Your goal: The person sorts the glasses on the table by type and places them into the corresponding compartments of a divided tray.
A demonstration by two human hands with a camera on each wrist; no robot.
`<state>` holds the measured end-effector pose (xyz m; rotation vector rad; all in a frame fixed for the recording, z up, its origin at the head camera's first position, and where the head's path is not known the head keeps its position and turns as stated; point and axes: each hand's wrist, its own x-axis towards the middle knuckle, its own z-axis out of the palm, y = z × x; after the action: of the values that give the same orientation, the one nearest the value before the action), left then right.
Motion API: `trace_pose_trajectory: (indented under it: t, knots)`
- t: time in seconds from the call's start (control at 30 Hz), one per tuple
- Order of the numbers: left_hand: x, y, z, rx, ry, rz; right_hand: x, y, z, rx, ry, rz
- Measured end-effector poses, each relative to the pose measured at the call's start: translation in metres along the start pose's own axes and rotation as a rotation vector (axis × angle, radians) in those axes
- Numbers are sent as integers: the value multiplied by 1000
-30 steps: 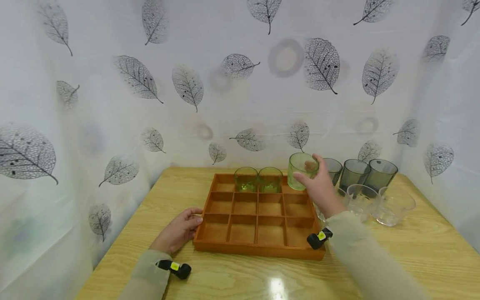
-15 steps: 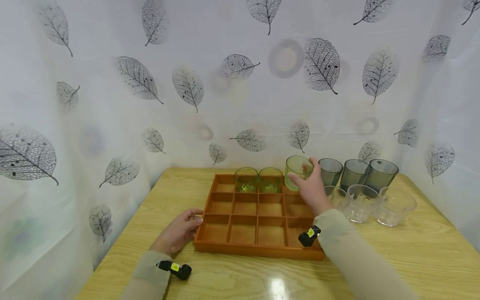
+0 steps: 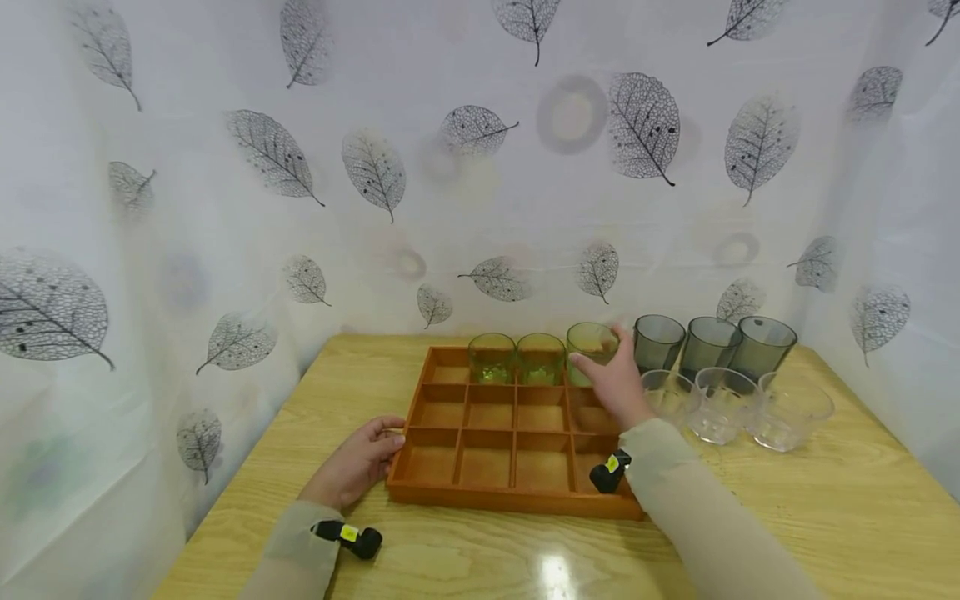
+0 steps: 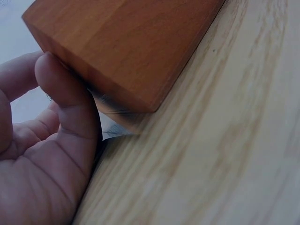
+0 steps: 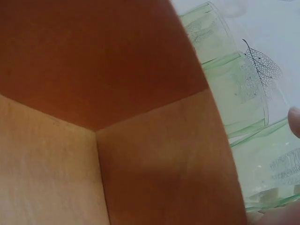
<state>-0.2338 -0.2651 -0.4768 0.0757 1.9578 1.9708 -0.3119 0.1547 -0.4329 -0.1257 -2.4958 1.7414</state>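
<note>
My right hand (image 3: 617,379) grips a green glass tumbler (image 3: 590,340) between thumb and fingers. The tumbler sits at the back-right compartment of a reddish-brown wooden divided tray (image 3: 517,500); its lower part is behind the tray's partition and my hand. Two matching green glasses, the left one (image 3: 492,360) and the middle one (image 3: 540,360), stand in the back row beside it. My left hand (image 3: 360,458) rests against the tray's left side, thumb and fingertips at the outer wall. In the left wrist view the thumb (image 4: 65,93) touches the tray's corner (image 4: 117,61).
Right of the tray stand three dark grey glasses, one of them the front-most right (image 3: 761,350). Before them are three clear glasses, including the middle one (image 3: 723,408). A leaf-printed curtain (image 3: 480,217) hangs behind the wooden table (image 3: 465,554).
My right hand has moved left and down with the green tumbler, lowering it into the back-right corner of the tray. The left hand has stayed at the tray's side.
</note>
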Motion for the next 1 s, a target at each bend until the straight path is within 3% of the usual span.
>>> trace_pose_trajectory:
  t: [0.43,1.0]
  knots:
    - [2,-2,-1,-4,-2,6,-1,-1,-1,-154,4,20]
    - [1,-1,0,-13,-19,10,-1,2,-3,-132,-19,12]
